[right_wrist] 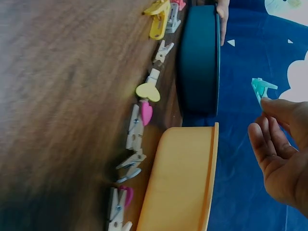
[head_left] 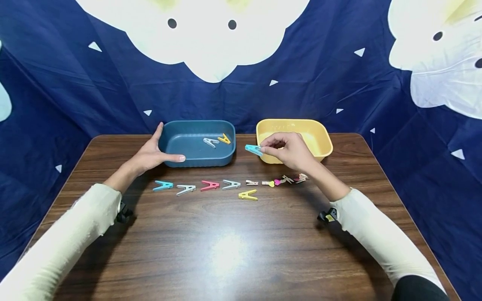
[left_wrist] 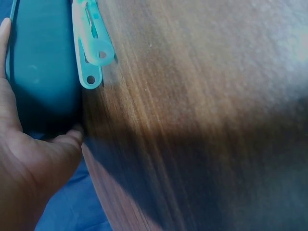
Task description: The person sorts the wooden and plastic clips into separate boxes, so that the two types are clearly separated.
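My right hand [head_left: 289,149] pinches a light blue plastic clothespin [head_left: 253,149] between thumb and fingertips, in front of the yellow bin's left side in the head view. In the right wrist view, this clothespin [right_wrist: 262,87] sticks out past the thumb tip. At the left end of the dark blue bin [head_left: 199,163] rests my left hand [head_left: 148,154], thumb stretched along the front, fingers straight along the left side. Inside that bin lie a pale clothespin [head_left: 211,142] and a yellow-orange one [head_left: 224,139].
A row of clothespins lies before the bins: blue [head_left: 163,185], white [head_left: 186,189], red [head_left: 210,185], pale blue [head_left: 231,184], then several small wooden ones, some with hearts [head_left: 271,184]. A yellow clothespin [head_left: 248,195] sits nearer me. The yellow bin [head_left: 324,146] stands at right; a blue curtain [head_left: 241,96] hangs behind.
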A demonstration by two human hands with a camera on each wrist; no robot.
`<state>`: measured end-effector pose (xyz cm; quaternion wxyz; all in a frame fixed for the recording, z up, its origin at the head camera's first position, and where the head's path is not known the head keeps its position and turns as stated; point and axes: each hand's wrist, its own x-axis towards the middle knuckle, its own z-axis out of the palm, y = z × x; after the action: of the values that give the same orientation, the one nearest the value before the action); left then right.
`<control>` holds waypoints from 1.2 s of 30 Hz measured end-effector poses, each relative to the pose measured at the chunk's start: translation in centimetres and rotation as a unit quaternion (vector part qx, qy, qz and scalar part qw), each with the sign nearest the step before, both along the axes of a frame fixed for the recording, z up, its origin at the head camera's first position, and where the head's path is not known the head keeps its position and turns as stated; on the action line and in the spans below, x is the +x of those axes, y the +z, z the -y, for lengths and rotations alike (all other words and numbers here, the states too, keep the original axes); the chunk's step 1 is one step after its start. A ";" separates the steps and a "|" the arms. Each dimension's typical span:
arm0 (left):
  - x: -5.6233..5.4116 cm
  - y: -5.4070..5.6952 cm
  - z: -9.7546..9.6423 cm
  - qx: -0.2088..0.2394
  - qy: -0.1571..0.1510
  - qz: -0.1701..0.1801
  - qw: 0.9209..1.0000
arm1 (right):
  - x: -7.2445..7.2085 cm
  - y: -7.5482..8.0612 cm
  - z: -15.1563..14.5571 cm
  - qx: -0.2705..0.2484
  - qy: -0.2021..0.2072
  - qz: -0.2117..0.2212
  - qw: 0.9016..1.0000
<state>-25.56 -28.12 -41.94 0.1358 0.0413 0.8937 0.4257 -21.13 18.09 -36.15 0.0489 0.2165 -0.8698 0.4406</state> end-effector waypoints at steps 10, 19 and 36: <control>-0.3 0.3 0.0 -0.004 -0.001 -0.004 1.000 | -2.0 1.1 1.6 -0.016 -0.001 -0.018 1.000; -0.3 0.3 0.0 -0.011 0.001 -0.002 1.000 | -3.6 1.4 2.9 -0.036 -0.010 0.001 0.999; -0.1 0.1 0.0 -0.003 0.001 -0.005 1.000 | -5.2 1.0 5.2 -0.113 -0.012 0.061 0.992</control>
<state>-25.66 -28.13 -41.87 0.1305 0.0421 0.8958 0.4229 -26.35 12.89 -35.19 0.0253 0.1719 -0.8183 0.5480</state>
